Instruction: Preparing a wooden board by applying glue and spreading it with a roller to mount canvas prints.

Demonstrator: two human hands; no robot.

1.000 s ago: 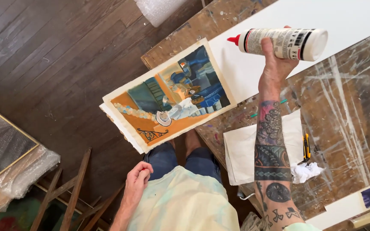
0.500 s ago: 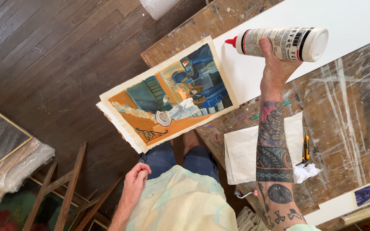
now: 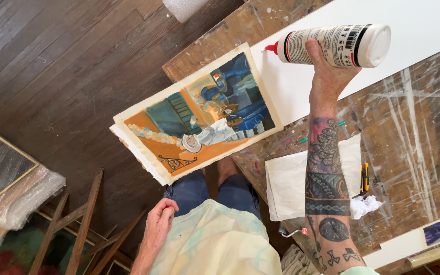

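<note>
Dark wooden floorboards surround a paint-stained wooden table (image 3: 413,153) where a person works at a large white board (image 3: 423,30). Raised above that board, the right hand (image 3: 329,71) has its fingers clamped round a white plastic glue bottle with a red nozzle (image 3: 332,46), held on its side with the nozzle pointing left. Just beside the nozzle, an unframed painting in orange and blue on deckle-edged paper (image 3: 199,114) lies across the table corner, partly overhanging the floor. At the person's side, the left hand (image 3: 160,218) hangs empty, its fingers loosely curled. A white paper sheet (image 3: 291,181) and a yellow-and-black utility knife (image 3: 364,178) lie near the tattooed forearm.
</note>
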